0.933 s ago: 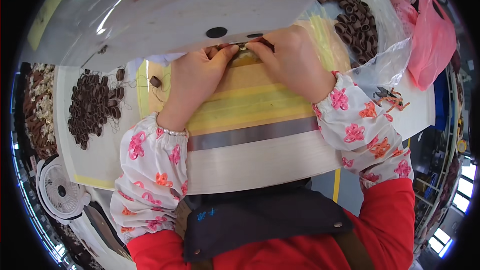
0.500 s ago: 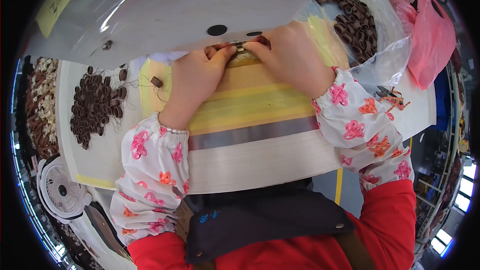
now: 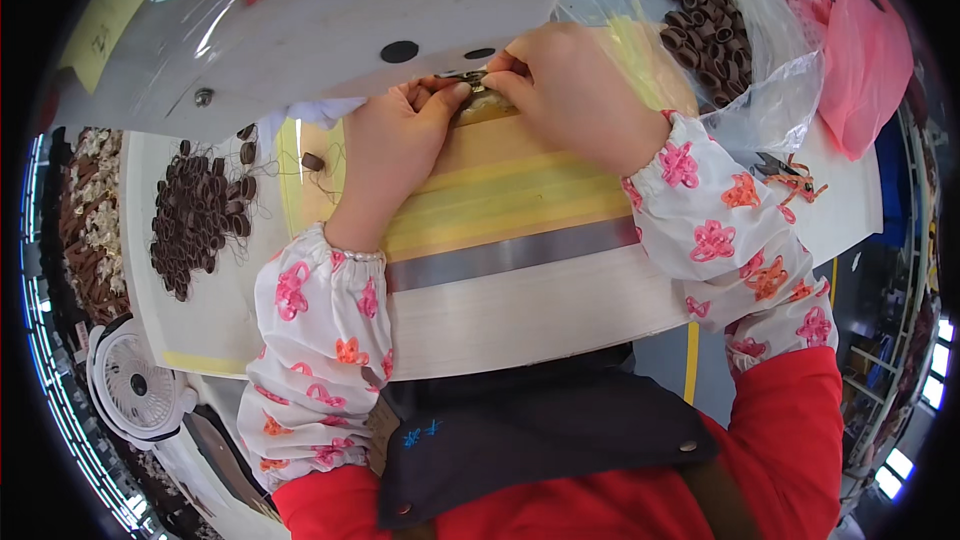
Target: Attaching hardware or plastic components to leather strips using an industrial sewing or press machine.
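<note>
My left hand (image 3: 398,145) and my right hand (image 3: 570,90) meet at the far edge of the wooden work surface (image 3: 520,310), just under a white machine housing (image 3: 380,10). Together the fingertips pinch a small brown ring-shaped piece (image 3: 474,82) between them. Most of the piece is hidden by the fingers. One loose brown ring (image 3: 313,161) lies just left of my left hand. Both forearms wear white sleeves with pink and orange flowers.
A pile of brown rings (image 3: 195,220) lies on the white surface at left. A clear plastic bag of more brown rings (image 3: 700,10) sits at upper right, next to a pink bag (image 3: 855,60). Small snips (image 3: 785,175) rest at right. A white fan (image 3: 135,390) stands lower left.
Both hands have stayed at the same spot under the housing, with only small finger movements on the pinched piece.
</note>
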`<state>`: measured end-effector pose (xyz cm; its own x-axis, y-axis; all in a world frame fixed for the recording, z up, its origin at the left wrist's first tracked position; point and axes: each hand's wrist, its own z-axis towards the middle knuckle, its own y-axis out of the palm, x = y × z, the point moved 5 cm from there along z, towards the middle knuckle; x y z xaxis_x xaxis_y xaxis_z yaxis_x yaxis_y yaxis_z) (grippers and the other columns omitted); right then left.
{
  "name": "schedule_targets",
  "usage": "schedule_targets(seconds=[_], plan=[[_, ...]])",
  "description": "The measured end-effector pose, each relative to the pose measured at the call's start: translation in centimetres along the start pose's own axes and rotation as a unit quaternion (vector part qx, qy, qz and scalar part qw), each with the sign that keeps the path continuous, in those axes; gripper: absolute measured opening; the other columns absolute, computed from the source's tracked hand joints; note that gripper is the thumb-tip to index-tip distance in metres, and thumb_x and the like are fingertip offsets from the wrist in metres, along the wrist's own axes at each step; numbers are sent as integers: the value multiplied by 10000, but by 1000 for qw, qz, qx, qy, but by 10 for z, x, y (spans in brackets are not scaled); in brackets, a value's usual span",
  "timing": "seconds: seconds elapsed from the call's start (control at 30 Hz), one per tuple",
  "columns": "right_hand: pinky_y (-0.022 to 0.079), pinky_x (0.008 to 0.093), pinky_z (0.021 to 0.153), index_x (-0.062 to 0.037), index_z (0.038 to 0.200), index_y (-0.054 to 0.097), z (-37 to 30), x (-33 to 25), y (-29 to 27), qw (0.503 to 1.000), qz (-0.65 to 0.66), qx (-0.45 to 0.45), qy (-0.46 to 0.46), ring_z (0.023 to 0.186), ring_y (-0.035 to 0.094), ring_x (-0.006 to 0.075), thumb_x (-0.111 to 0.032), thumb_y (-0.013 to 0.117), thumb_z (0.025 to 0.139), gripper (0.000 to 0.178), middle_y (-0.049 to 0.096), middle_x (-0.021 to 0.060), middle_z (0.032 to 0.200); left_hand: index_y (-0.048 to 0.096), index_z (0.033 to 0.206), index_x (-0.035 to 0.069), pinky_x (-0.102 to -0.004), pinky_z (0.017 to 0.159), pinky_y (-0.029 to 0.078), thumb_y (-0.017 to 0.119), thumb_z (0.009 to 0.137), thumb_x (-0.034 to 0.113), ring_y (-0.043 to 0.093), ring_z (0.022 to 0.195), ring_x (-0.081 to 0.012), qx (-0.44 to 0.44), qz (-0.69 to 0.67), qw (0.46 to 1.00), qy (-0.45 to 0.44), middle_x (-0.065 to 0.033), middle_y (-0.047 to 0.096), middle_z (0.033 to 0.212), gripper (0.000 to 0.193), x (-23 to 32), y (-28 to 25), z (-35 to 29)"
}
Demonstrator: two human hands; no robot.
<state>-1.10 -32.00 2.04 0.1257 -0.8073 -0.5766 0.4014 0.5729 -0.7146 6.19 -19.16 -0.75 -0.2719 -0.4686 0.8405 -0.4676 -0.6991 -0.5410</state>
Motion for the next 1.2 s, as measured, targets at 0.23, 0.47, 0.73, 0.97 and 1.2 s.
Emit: schedule_targets(seconds=[0.23, 0.47, 0.73, 0.97, 1.2], plan=[[444, 355, 583, 31, 707, 559, -3, 3, 0, 1000, 5, 0, -19, 625, 560, 305, -80, 579, 727, 115, 573, 150, 660, 633, 757, 9, -228, 486, 350, 634, 769, 232, 420, 482, -62, 17, 44, 997, 65, 10, 505, 511, 223, 11, 0, -3], [449, 379, 614, -15, 779, 562, 19, 30, -52, 984, -161, 64, -49, 695, 568, 306, -53, 549, 712, 78, 576, 128, 706, 564, 610, 52, -301, 636, 312, 606, 775, 186, 362, 422, -161, 60, 184, 949, 248, -17, 452, 456, 217, 19, -22, -38], [443, 407, 693, -33, 866, 535, 27, 104, -79, 936, -344, -28, -76, 827, 542, 323, 31, 490, 682, 200, 545, 113, 898, 592, 690, 52, -297, 716, 296, 619, 765, 179, 453, 533, -164, 81, 107, 988, 75, -1, 500, 540, 150, -34, -85, -41], [454, 330, 648, -5, 875, 506, 23, 60, -75, 982, -184, -39, -30, 746, 568, 243, 32, 504, 665, 214, 555, 109, 806, 542, 956, -21, -338, 620, 398, 554, 786, 88, 504, 722, -299, 101, 322, 872, 355, -154, 544, 799, 203, 38, -29, -51], [475, 221, 541, 26, 891, 535, -9, 4, -2, 891, 380, -130, 212, 619, 579, 100, 30, 494, 731, 165, 566, 43, 765, 518, 954, -7, -345, 581, 408, 542, 811, 122, 511, 640, -306, 99, 244, 934, 241, -165, 535, 728, 194, 17, -1, -22]])
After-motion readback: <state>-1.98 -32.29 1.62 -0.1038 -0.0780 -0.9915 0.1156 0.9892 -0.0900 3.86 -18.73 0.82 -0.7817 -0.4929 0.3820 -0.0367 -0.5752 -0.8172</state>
